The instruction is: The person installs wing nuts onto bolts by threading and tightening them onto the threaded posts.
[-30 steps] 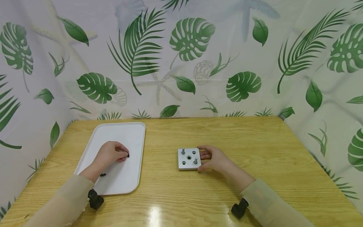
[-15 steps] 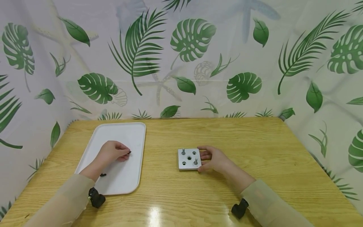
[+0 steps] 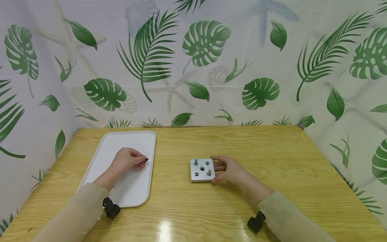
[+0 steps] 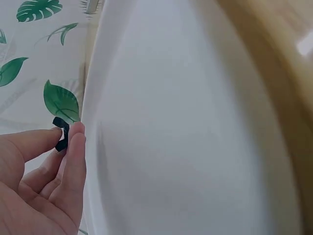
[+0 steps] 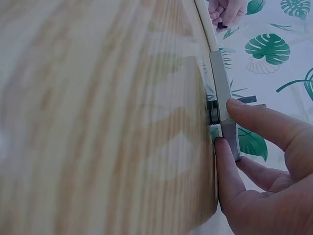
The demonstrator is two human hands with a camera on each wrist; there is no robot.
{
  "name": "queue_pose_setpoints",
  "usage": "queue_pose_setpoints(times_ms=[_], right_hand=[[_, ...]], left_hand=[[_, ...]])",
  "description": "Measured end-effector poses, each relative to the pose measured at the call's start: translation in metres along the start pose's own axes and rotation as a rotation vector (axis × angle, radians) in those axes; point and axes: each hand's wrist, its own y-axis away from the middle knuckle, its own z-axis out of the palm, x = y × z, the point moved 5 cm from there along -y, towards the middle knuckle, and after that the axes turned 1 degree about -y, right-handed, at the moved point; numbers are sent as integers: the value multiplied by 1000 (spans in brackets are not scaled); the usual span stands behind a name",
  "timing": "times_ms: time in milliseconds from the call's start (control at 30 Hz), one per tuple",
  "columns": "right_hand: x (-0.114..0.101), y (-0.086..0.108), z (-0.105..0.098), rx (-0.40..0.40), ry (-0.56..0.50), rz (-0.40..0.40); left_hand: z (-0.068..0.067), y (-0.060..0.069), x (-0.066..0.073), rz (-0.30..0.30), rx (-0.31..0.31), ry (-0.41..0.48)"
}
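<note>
Pinching a black piece (image 4: 66,133) over the tray (image 3: 130,141) — left hand (image 3: 129,159); right hand (image 3: 230,170) grips the plate (image 3: 202,175) (right edge).

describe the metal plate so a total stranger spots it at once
On the wooden table, look right of the white tray, to the person's right hand. The metal plate is gripped there by its right edge. Unlike the broad tray, it is small, square and silvery, with two studs standing up and three open holes.

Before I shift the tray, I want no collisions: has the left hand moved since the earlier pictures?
Yes. In the head view, the left hand has moved toward the right edge of the white tray and slightly toward its far end.
</note>
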Motion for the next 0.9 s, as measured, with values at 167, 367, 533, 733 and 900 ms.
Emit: queue_pose_setpoints(times_ms=[167,367,533,733,900], right_hand=[[0,-2,-1,2,0,6],[0,-2,-2,3,-4,6],[2,-2,-1,9,-19,21],[3,-2,0,8,-24,22],[4,-3,0,5,-24,27]], left_hand=[[8,-7,8,-14,-4,23],[20,-13,21,13,-28,90],[32,-17,32,39,-31,130],[47,-17,49,91,-50,193],[61,-15,62,108,-64,246]])
